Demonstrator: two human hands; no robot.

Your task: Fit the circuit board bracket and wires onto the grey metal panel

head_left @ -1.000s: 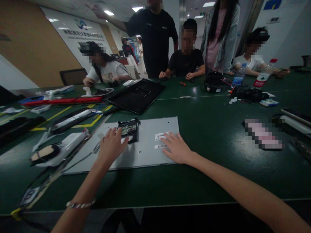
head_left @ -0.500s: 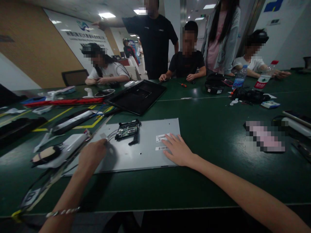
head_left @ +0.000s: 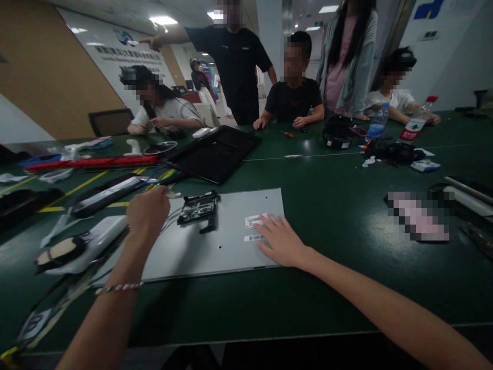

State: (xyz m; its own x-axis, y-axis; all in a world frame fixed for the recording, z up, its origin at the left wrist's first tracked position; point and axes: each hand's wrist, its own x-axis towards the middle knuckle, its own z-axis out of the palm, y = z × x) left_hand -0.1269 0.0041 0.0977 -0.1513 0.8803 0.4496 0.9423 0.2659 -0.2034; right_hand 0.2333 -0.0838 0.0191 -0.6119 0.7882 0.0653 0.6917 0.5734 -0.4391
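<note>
A flat silver display panel lies on the green table, its metal back up. My right hand rests on its right part with the fingers spread, partly over two white labels. On the panel's upper left sits a green circuit board in a black plastic bracket, with thin cables running out to the left. Above the panel's left part, my left hand is closed, pinching a small pale strip of tape. The fingertips are partly hidden behind the hand.
A black monitor housing lies behind the panel. To the left are a white device, black plastic parts and a red strip. A pixelated pink item, bottles and cables are at right. Several people are across the table.
My left hand has risen away from the panel, lifting the pale tape up from beside the cables. My right hand stays flat on the panel. The view has shifted slightly.
</note>
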